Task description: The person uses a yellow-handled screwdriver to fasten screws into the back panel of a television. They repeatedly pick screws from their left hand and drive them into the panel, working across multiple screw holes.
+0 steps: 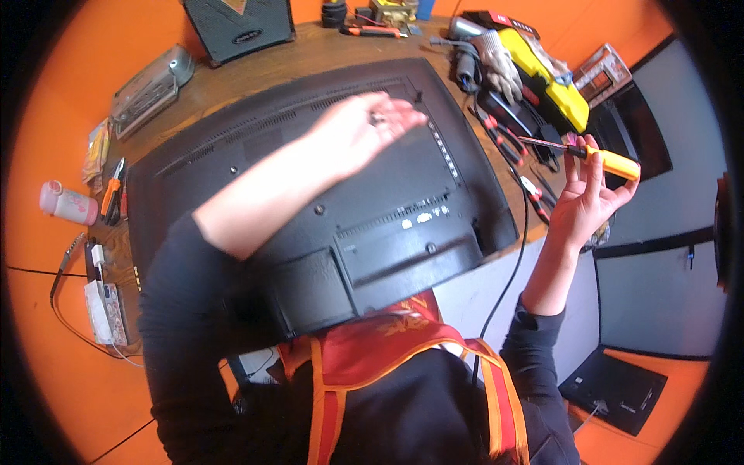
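Note:
A large black flat-screen television (pixel 387 186) lies with its back facing up, one edge toward me. Over its far right part reaches my left hand (pixel 364 132), its fingers bent together and partly blurred. A small dark spot shows between those fingers, but I cannot make out what it is. Off the right edge of the television, my right hand (pixel 581 205) is raised and closed around a screwdriver (pixel 616 164) with a yellow-orange handle. The screwdriver's shaft points left, above the right end of the table.
Pliers (pixel 504 141), grey gloves (pixel 500 66) and a yellow case (pixel 554 89) crowd the right side of the wooden table (pixel 329 48). A black cable (pixel 521 271) hangs over the near right edge. At left stand a pink-and-white bottle (pixel 68 203) and orange-handled pliers (pixel 112 194).

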`<action>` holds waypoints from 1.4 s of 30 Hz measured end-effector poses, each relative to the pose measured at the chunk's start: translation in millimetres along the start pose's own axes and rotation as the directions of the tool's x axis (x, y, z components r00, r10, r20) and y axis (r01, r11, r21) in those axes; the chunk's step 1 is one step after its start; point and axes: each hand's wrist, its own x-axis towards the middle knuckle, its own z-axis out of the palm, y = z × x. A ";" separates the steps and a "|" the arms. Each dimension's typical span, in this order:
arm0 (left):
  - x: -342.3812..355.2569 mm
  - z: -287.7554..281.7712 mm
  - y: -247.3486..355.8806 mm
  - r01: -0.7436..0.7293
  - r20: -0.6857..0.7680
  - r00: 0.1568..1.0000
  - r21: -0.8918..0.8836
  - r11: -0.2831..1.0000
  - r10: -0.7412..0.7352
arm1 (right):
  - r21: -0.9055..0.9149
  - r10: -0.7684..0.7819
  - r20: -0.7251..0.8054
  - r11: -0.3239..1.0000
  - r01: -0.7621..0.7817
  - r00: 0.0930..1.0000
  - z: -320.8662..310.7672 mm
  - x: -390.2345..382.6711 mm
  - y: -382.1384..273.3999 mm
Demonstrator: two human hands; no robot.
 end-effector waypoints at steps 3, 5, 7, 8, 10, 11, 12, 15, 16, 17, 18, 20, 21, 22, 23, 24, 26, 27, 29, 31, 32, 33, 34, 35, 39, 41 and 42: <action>-50.3 -1.6 7.4 -0.053 -0.005 0.999 -0.041 0.998 0.053 | 0.090 -0.024 -0.095 0.995 0.033 0.995 -24.3 -29.6 -13.8; -81.0 0.7 -2.7 -0.086 -0.076 0.994 -0.052 0.995 0.082 | 0.154 -0.002 -0.174 0.988 0.030 0.985 -40.2 -45.8 -18.3; -111.2 1.9 -18.7 -0.085 -0.041 0.996 -0.038 0.996 0.084 | 0.132 -0.026 -0.201 0.990 0.054 0.979 -55.6 -58.7 -19.8; -124.8 2.2 -26.5 -0.075 -0.026 0.997 -0.021 0.997 0.074 | 0.140 -0.022 -0.213 0.989 0.053 0.977 -63.4 -64.6 -20.3; -152.4 2.0 -43.0 -0.037 -0.007 0.999 -0.029 0.999 0.036 | 0.141 -0.014 -0.237 0.989 0.048 0.971 -79.3 -75.7 -22.5; -165.6 2.1 -51.8 -0.027 0.073 0.997 -0.088 0.996 0.034 | 0.144 -0.015 -0.235 0.988 0.050 0.972 -87.3 -79.9 -24.0; -176.1 2.7 -63.3 -0.034 0.057 0.998 -0.081 0.996 0.039 | 0.148 -0.016 -0.231 0.988 0.051 0.973 -94.8 -83.7 -25.8; -194.4 -3.5 -94.3 0.156 0.089 0.987 -0.282 0.947 -0.136 | 0.193 0.014 -0.253 0.980 0.037 0.967 -110.5 -93.5 -29.5; -197.1 -6.0 -109.4 0.078 0.110 0.992 -0.139 0.987 -0.063 | 0.185 0.003 -0.193 0.982 0.033 0.981 -112.6 -97.2 -30.4; -205.7 -11.2 -117.4 0.140 0.104 0.987 -0.137 0.981 -0.126 | 0.247 0.035 -0.173 0.969 0.009 0.984 -112.8 -100.3 -30.6; -214.3 -16.0 -125.7 0.109 -0.061 0.991 -0.171 0.979 -0.121 | 0.199 0.048 -0.151 0.980 -0.017 0.987 -110.7 -103.0 -29.8; -227.4 -30.2 -134.6 0.141 -0.149 0.966 -0.377 0.915 -0.211 | 0.154 0.085 -0.130 0.986 -0.064 0.988 -101.0 -108.6 -25.7; -231.9 -39.3 -136.7 0.156 -0.128 0.955 -0.552 0.819 -0.268 | 0.151 0.103 -0.134 0.985 -0.082 0.986 -94.0 -109.9 -22.1; -237.8 -46.2 -138.4 0.107 -0.071 0.984 -0.502 0.858 -0.165 | 0.163 0.121 -0.087 0.981 -0.105 0.989 -86.4 -110.8 -18.9; -242.9 -51.9 -141.7 0.081 -0.050 0.990 -0.561 0.824 -0.131 | 0.202 0.154 -0.053 0.969 -0.140 0.987 -78.6 -111.7 -16.2; -247.7 -56.7 -144.3 0.059 -0.029 0.995 -0.617 0.785 -0.097 | 0.177 0.157 -0.039 0.973 -0.148 0.987 -71.2 -111.9 -14.2; -255.1 -63.5 -149.6 -0.002 -0.055 0.997 -0.670 0.742 -0.047 | 0.180 0.169 -0.015 0.970 -0.164 0.985 -57.5 -112.8 -11.4; -256.8 -65.4 -153.1 -0.045 -0.101 0.994 -0.668 0.743 -0.031 | 0.179 0.171 0.024 0.969 -0.172 0.985 -51.2 -113.0 -10.6; -259.6 -69.9 -158.1 -0.105 -0.164 0.986 -0.679 0.727 -0.010 | 0.193 0.180 0.046 0.963 -0.185 0.983 -39.7 -113.7 -9.4; -262.1 -73.9 -164.0 -0.141 -0.153 0.987 -0.752 0.644 0.038 | 0.177 0.188 0.101 0.963 -0.203 0.977 -29.5 -116.1 -9.3; -263.2 -76.4 -166.8 -0.135 -0.165 0.986 -0.737 0.662 0.017 | 0.187 0.190 0.134 0.959 -0.214 0.973 -24.8 -117.6 -9.6; -265.1 -79.4 -169.1 -0.131 -0.135 0.990 -0.762 0.634 0.043 | 0.217 0.201 0.170 0.947 -0.235 0.965 -19.3 -119.5 -8.8; -269.6 -82.0 -171.3 -0.136 -0.124 0.990 -0.796 0.590 0.061 | 0.245 0.200 0.216 0.936 -0.252 0.956 -14.7 -121.4 -9.5; -275.8 -84.0 -173.8 -0.184 -0.148 0.983 -0.786 0.589 0.110 | 0.216 0.195 0.205 0.947 -0.238 0.959 -10.4 -124.4 -9.2; -296.0 -89.3 -184.6 -0.323 -0.330 0.940 -0.779 0.538 0.085 | 0.188 0.235 0.224 0.942 -0.278 0.946 2.0 -134.1 -6.8; -298.5 -87.5 -192.5 -0.387 -0.523 0.844 -0.748 0.539 -0.120 | 0.170 0.246 0.273 0.939 -0.299 0.930 5.2 -135.3 -3.6; -299.5 -87.9 -195.1 -0.395 -0.517 0.850 -0.752 0.528 -0.101 | 0.148 0.256 0.255 0.943 -0.300 0.932 6.1 -135.2 -1.1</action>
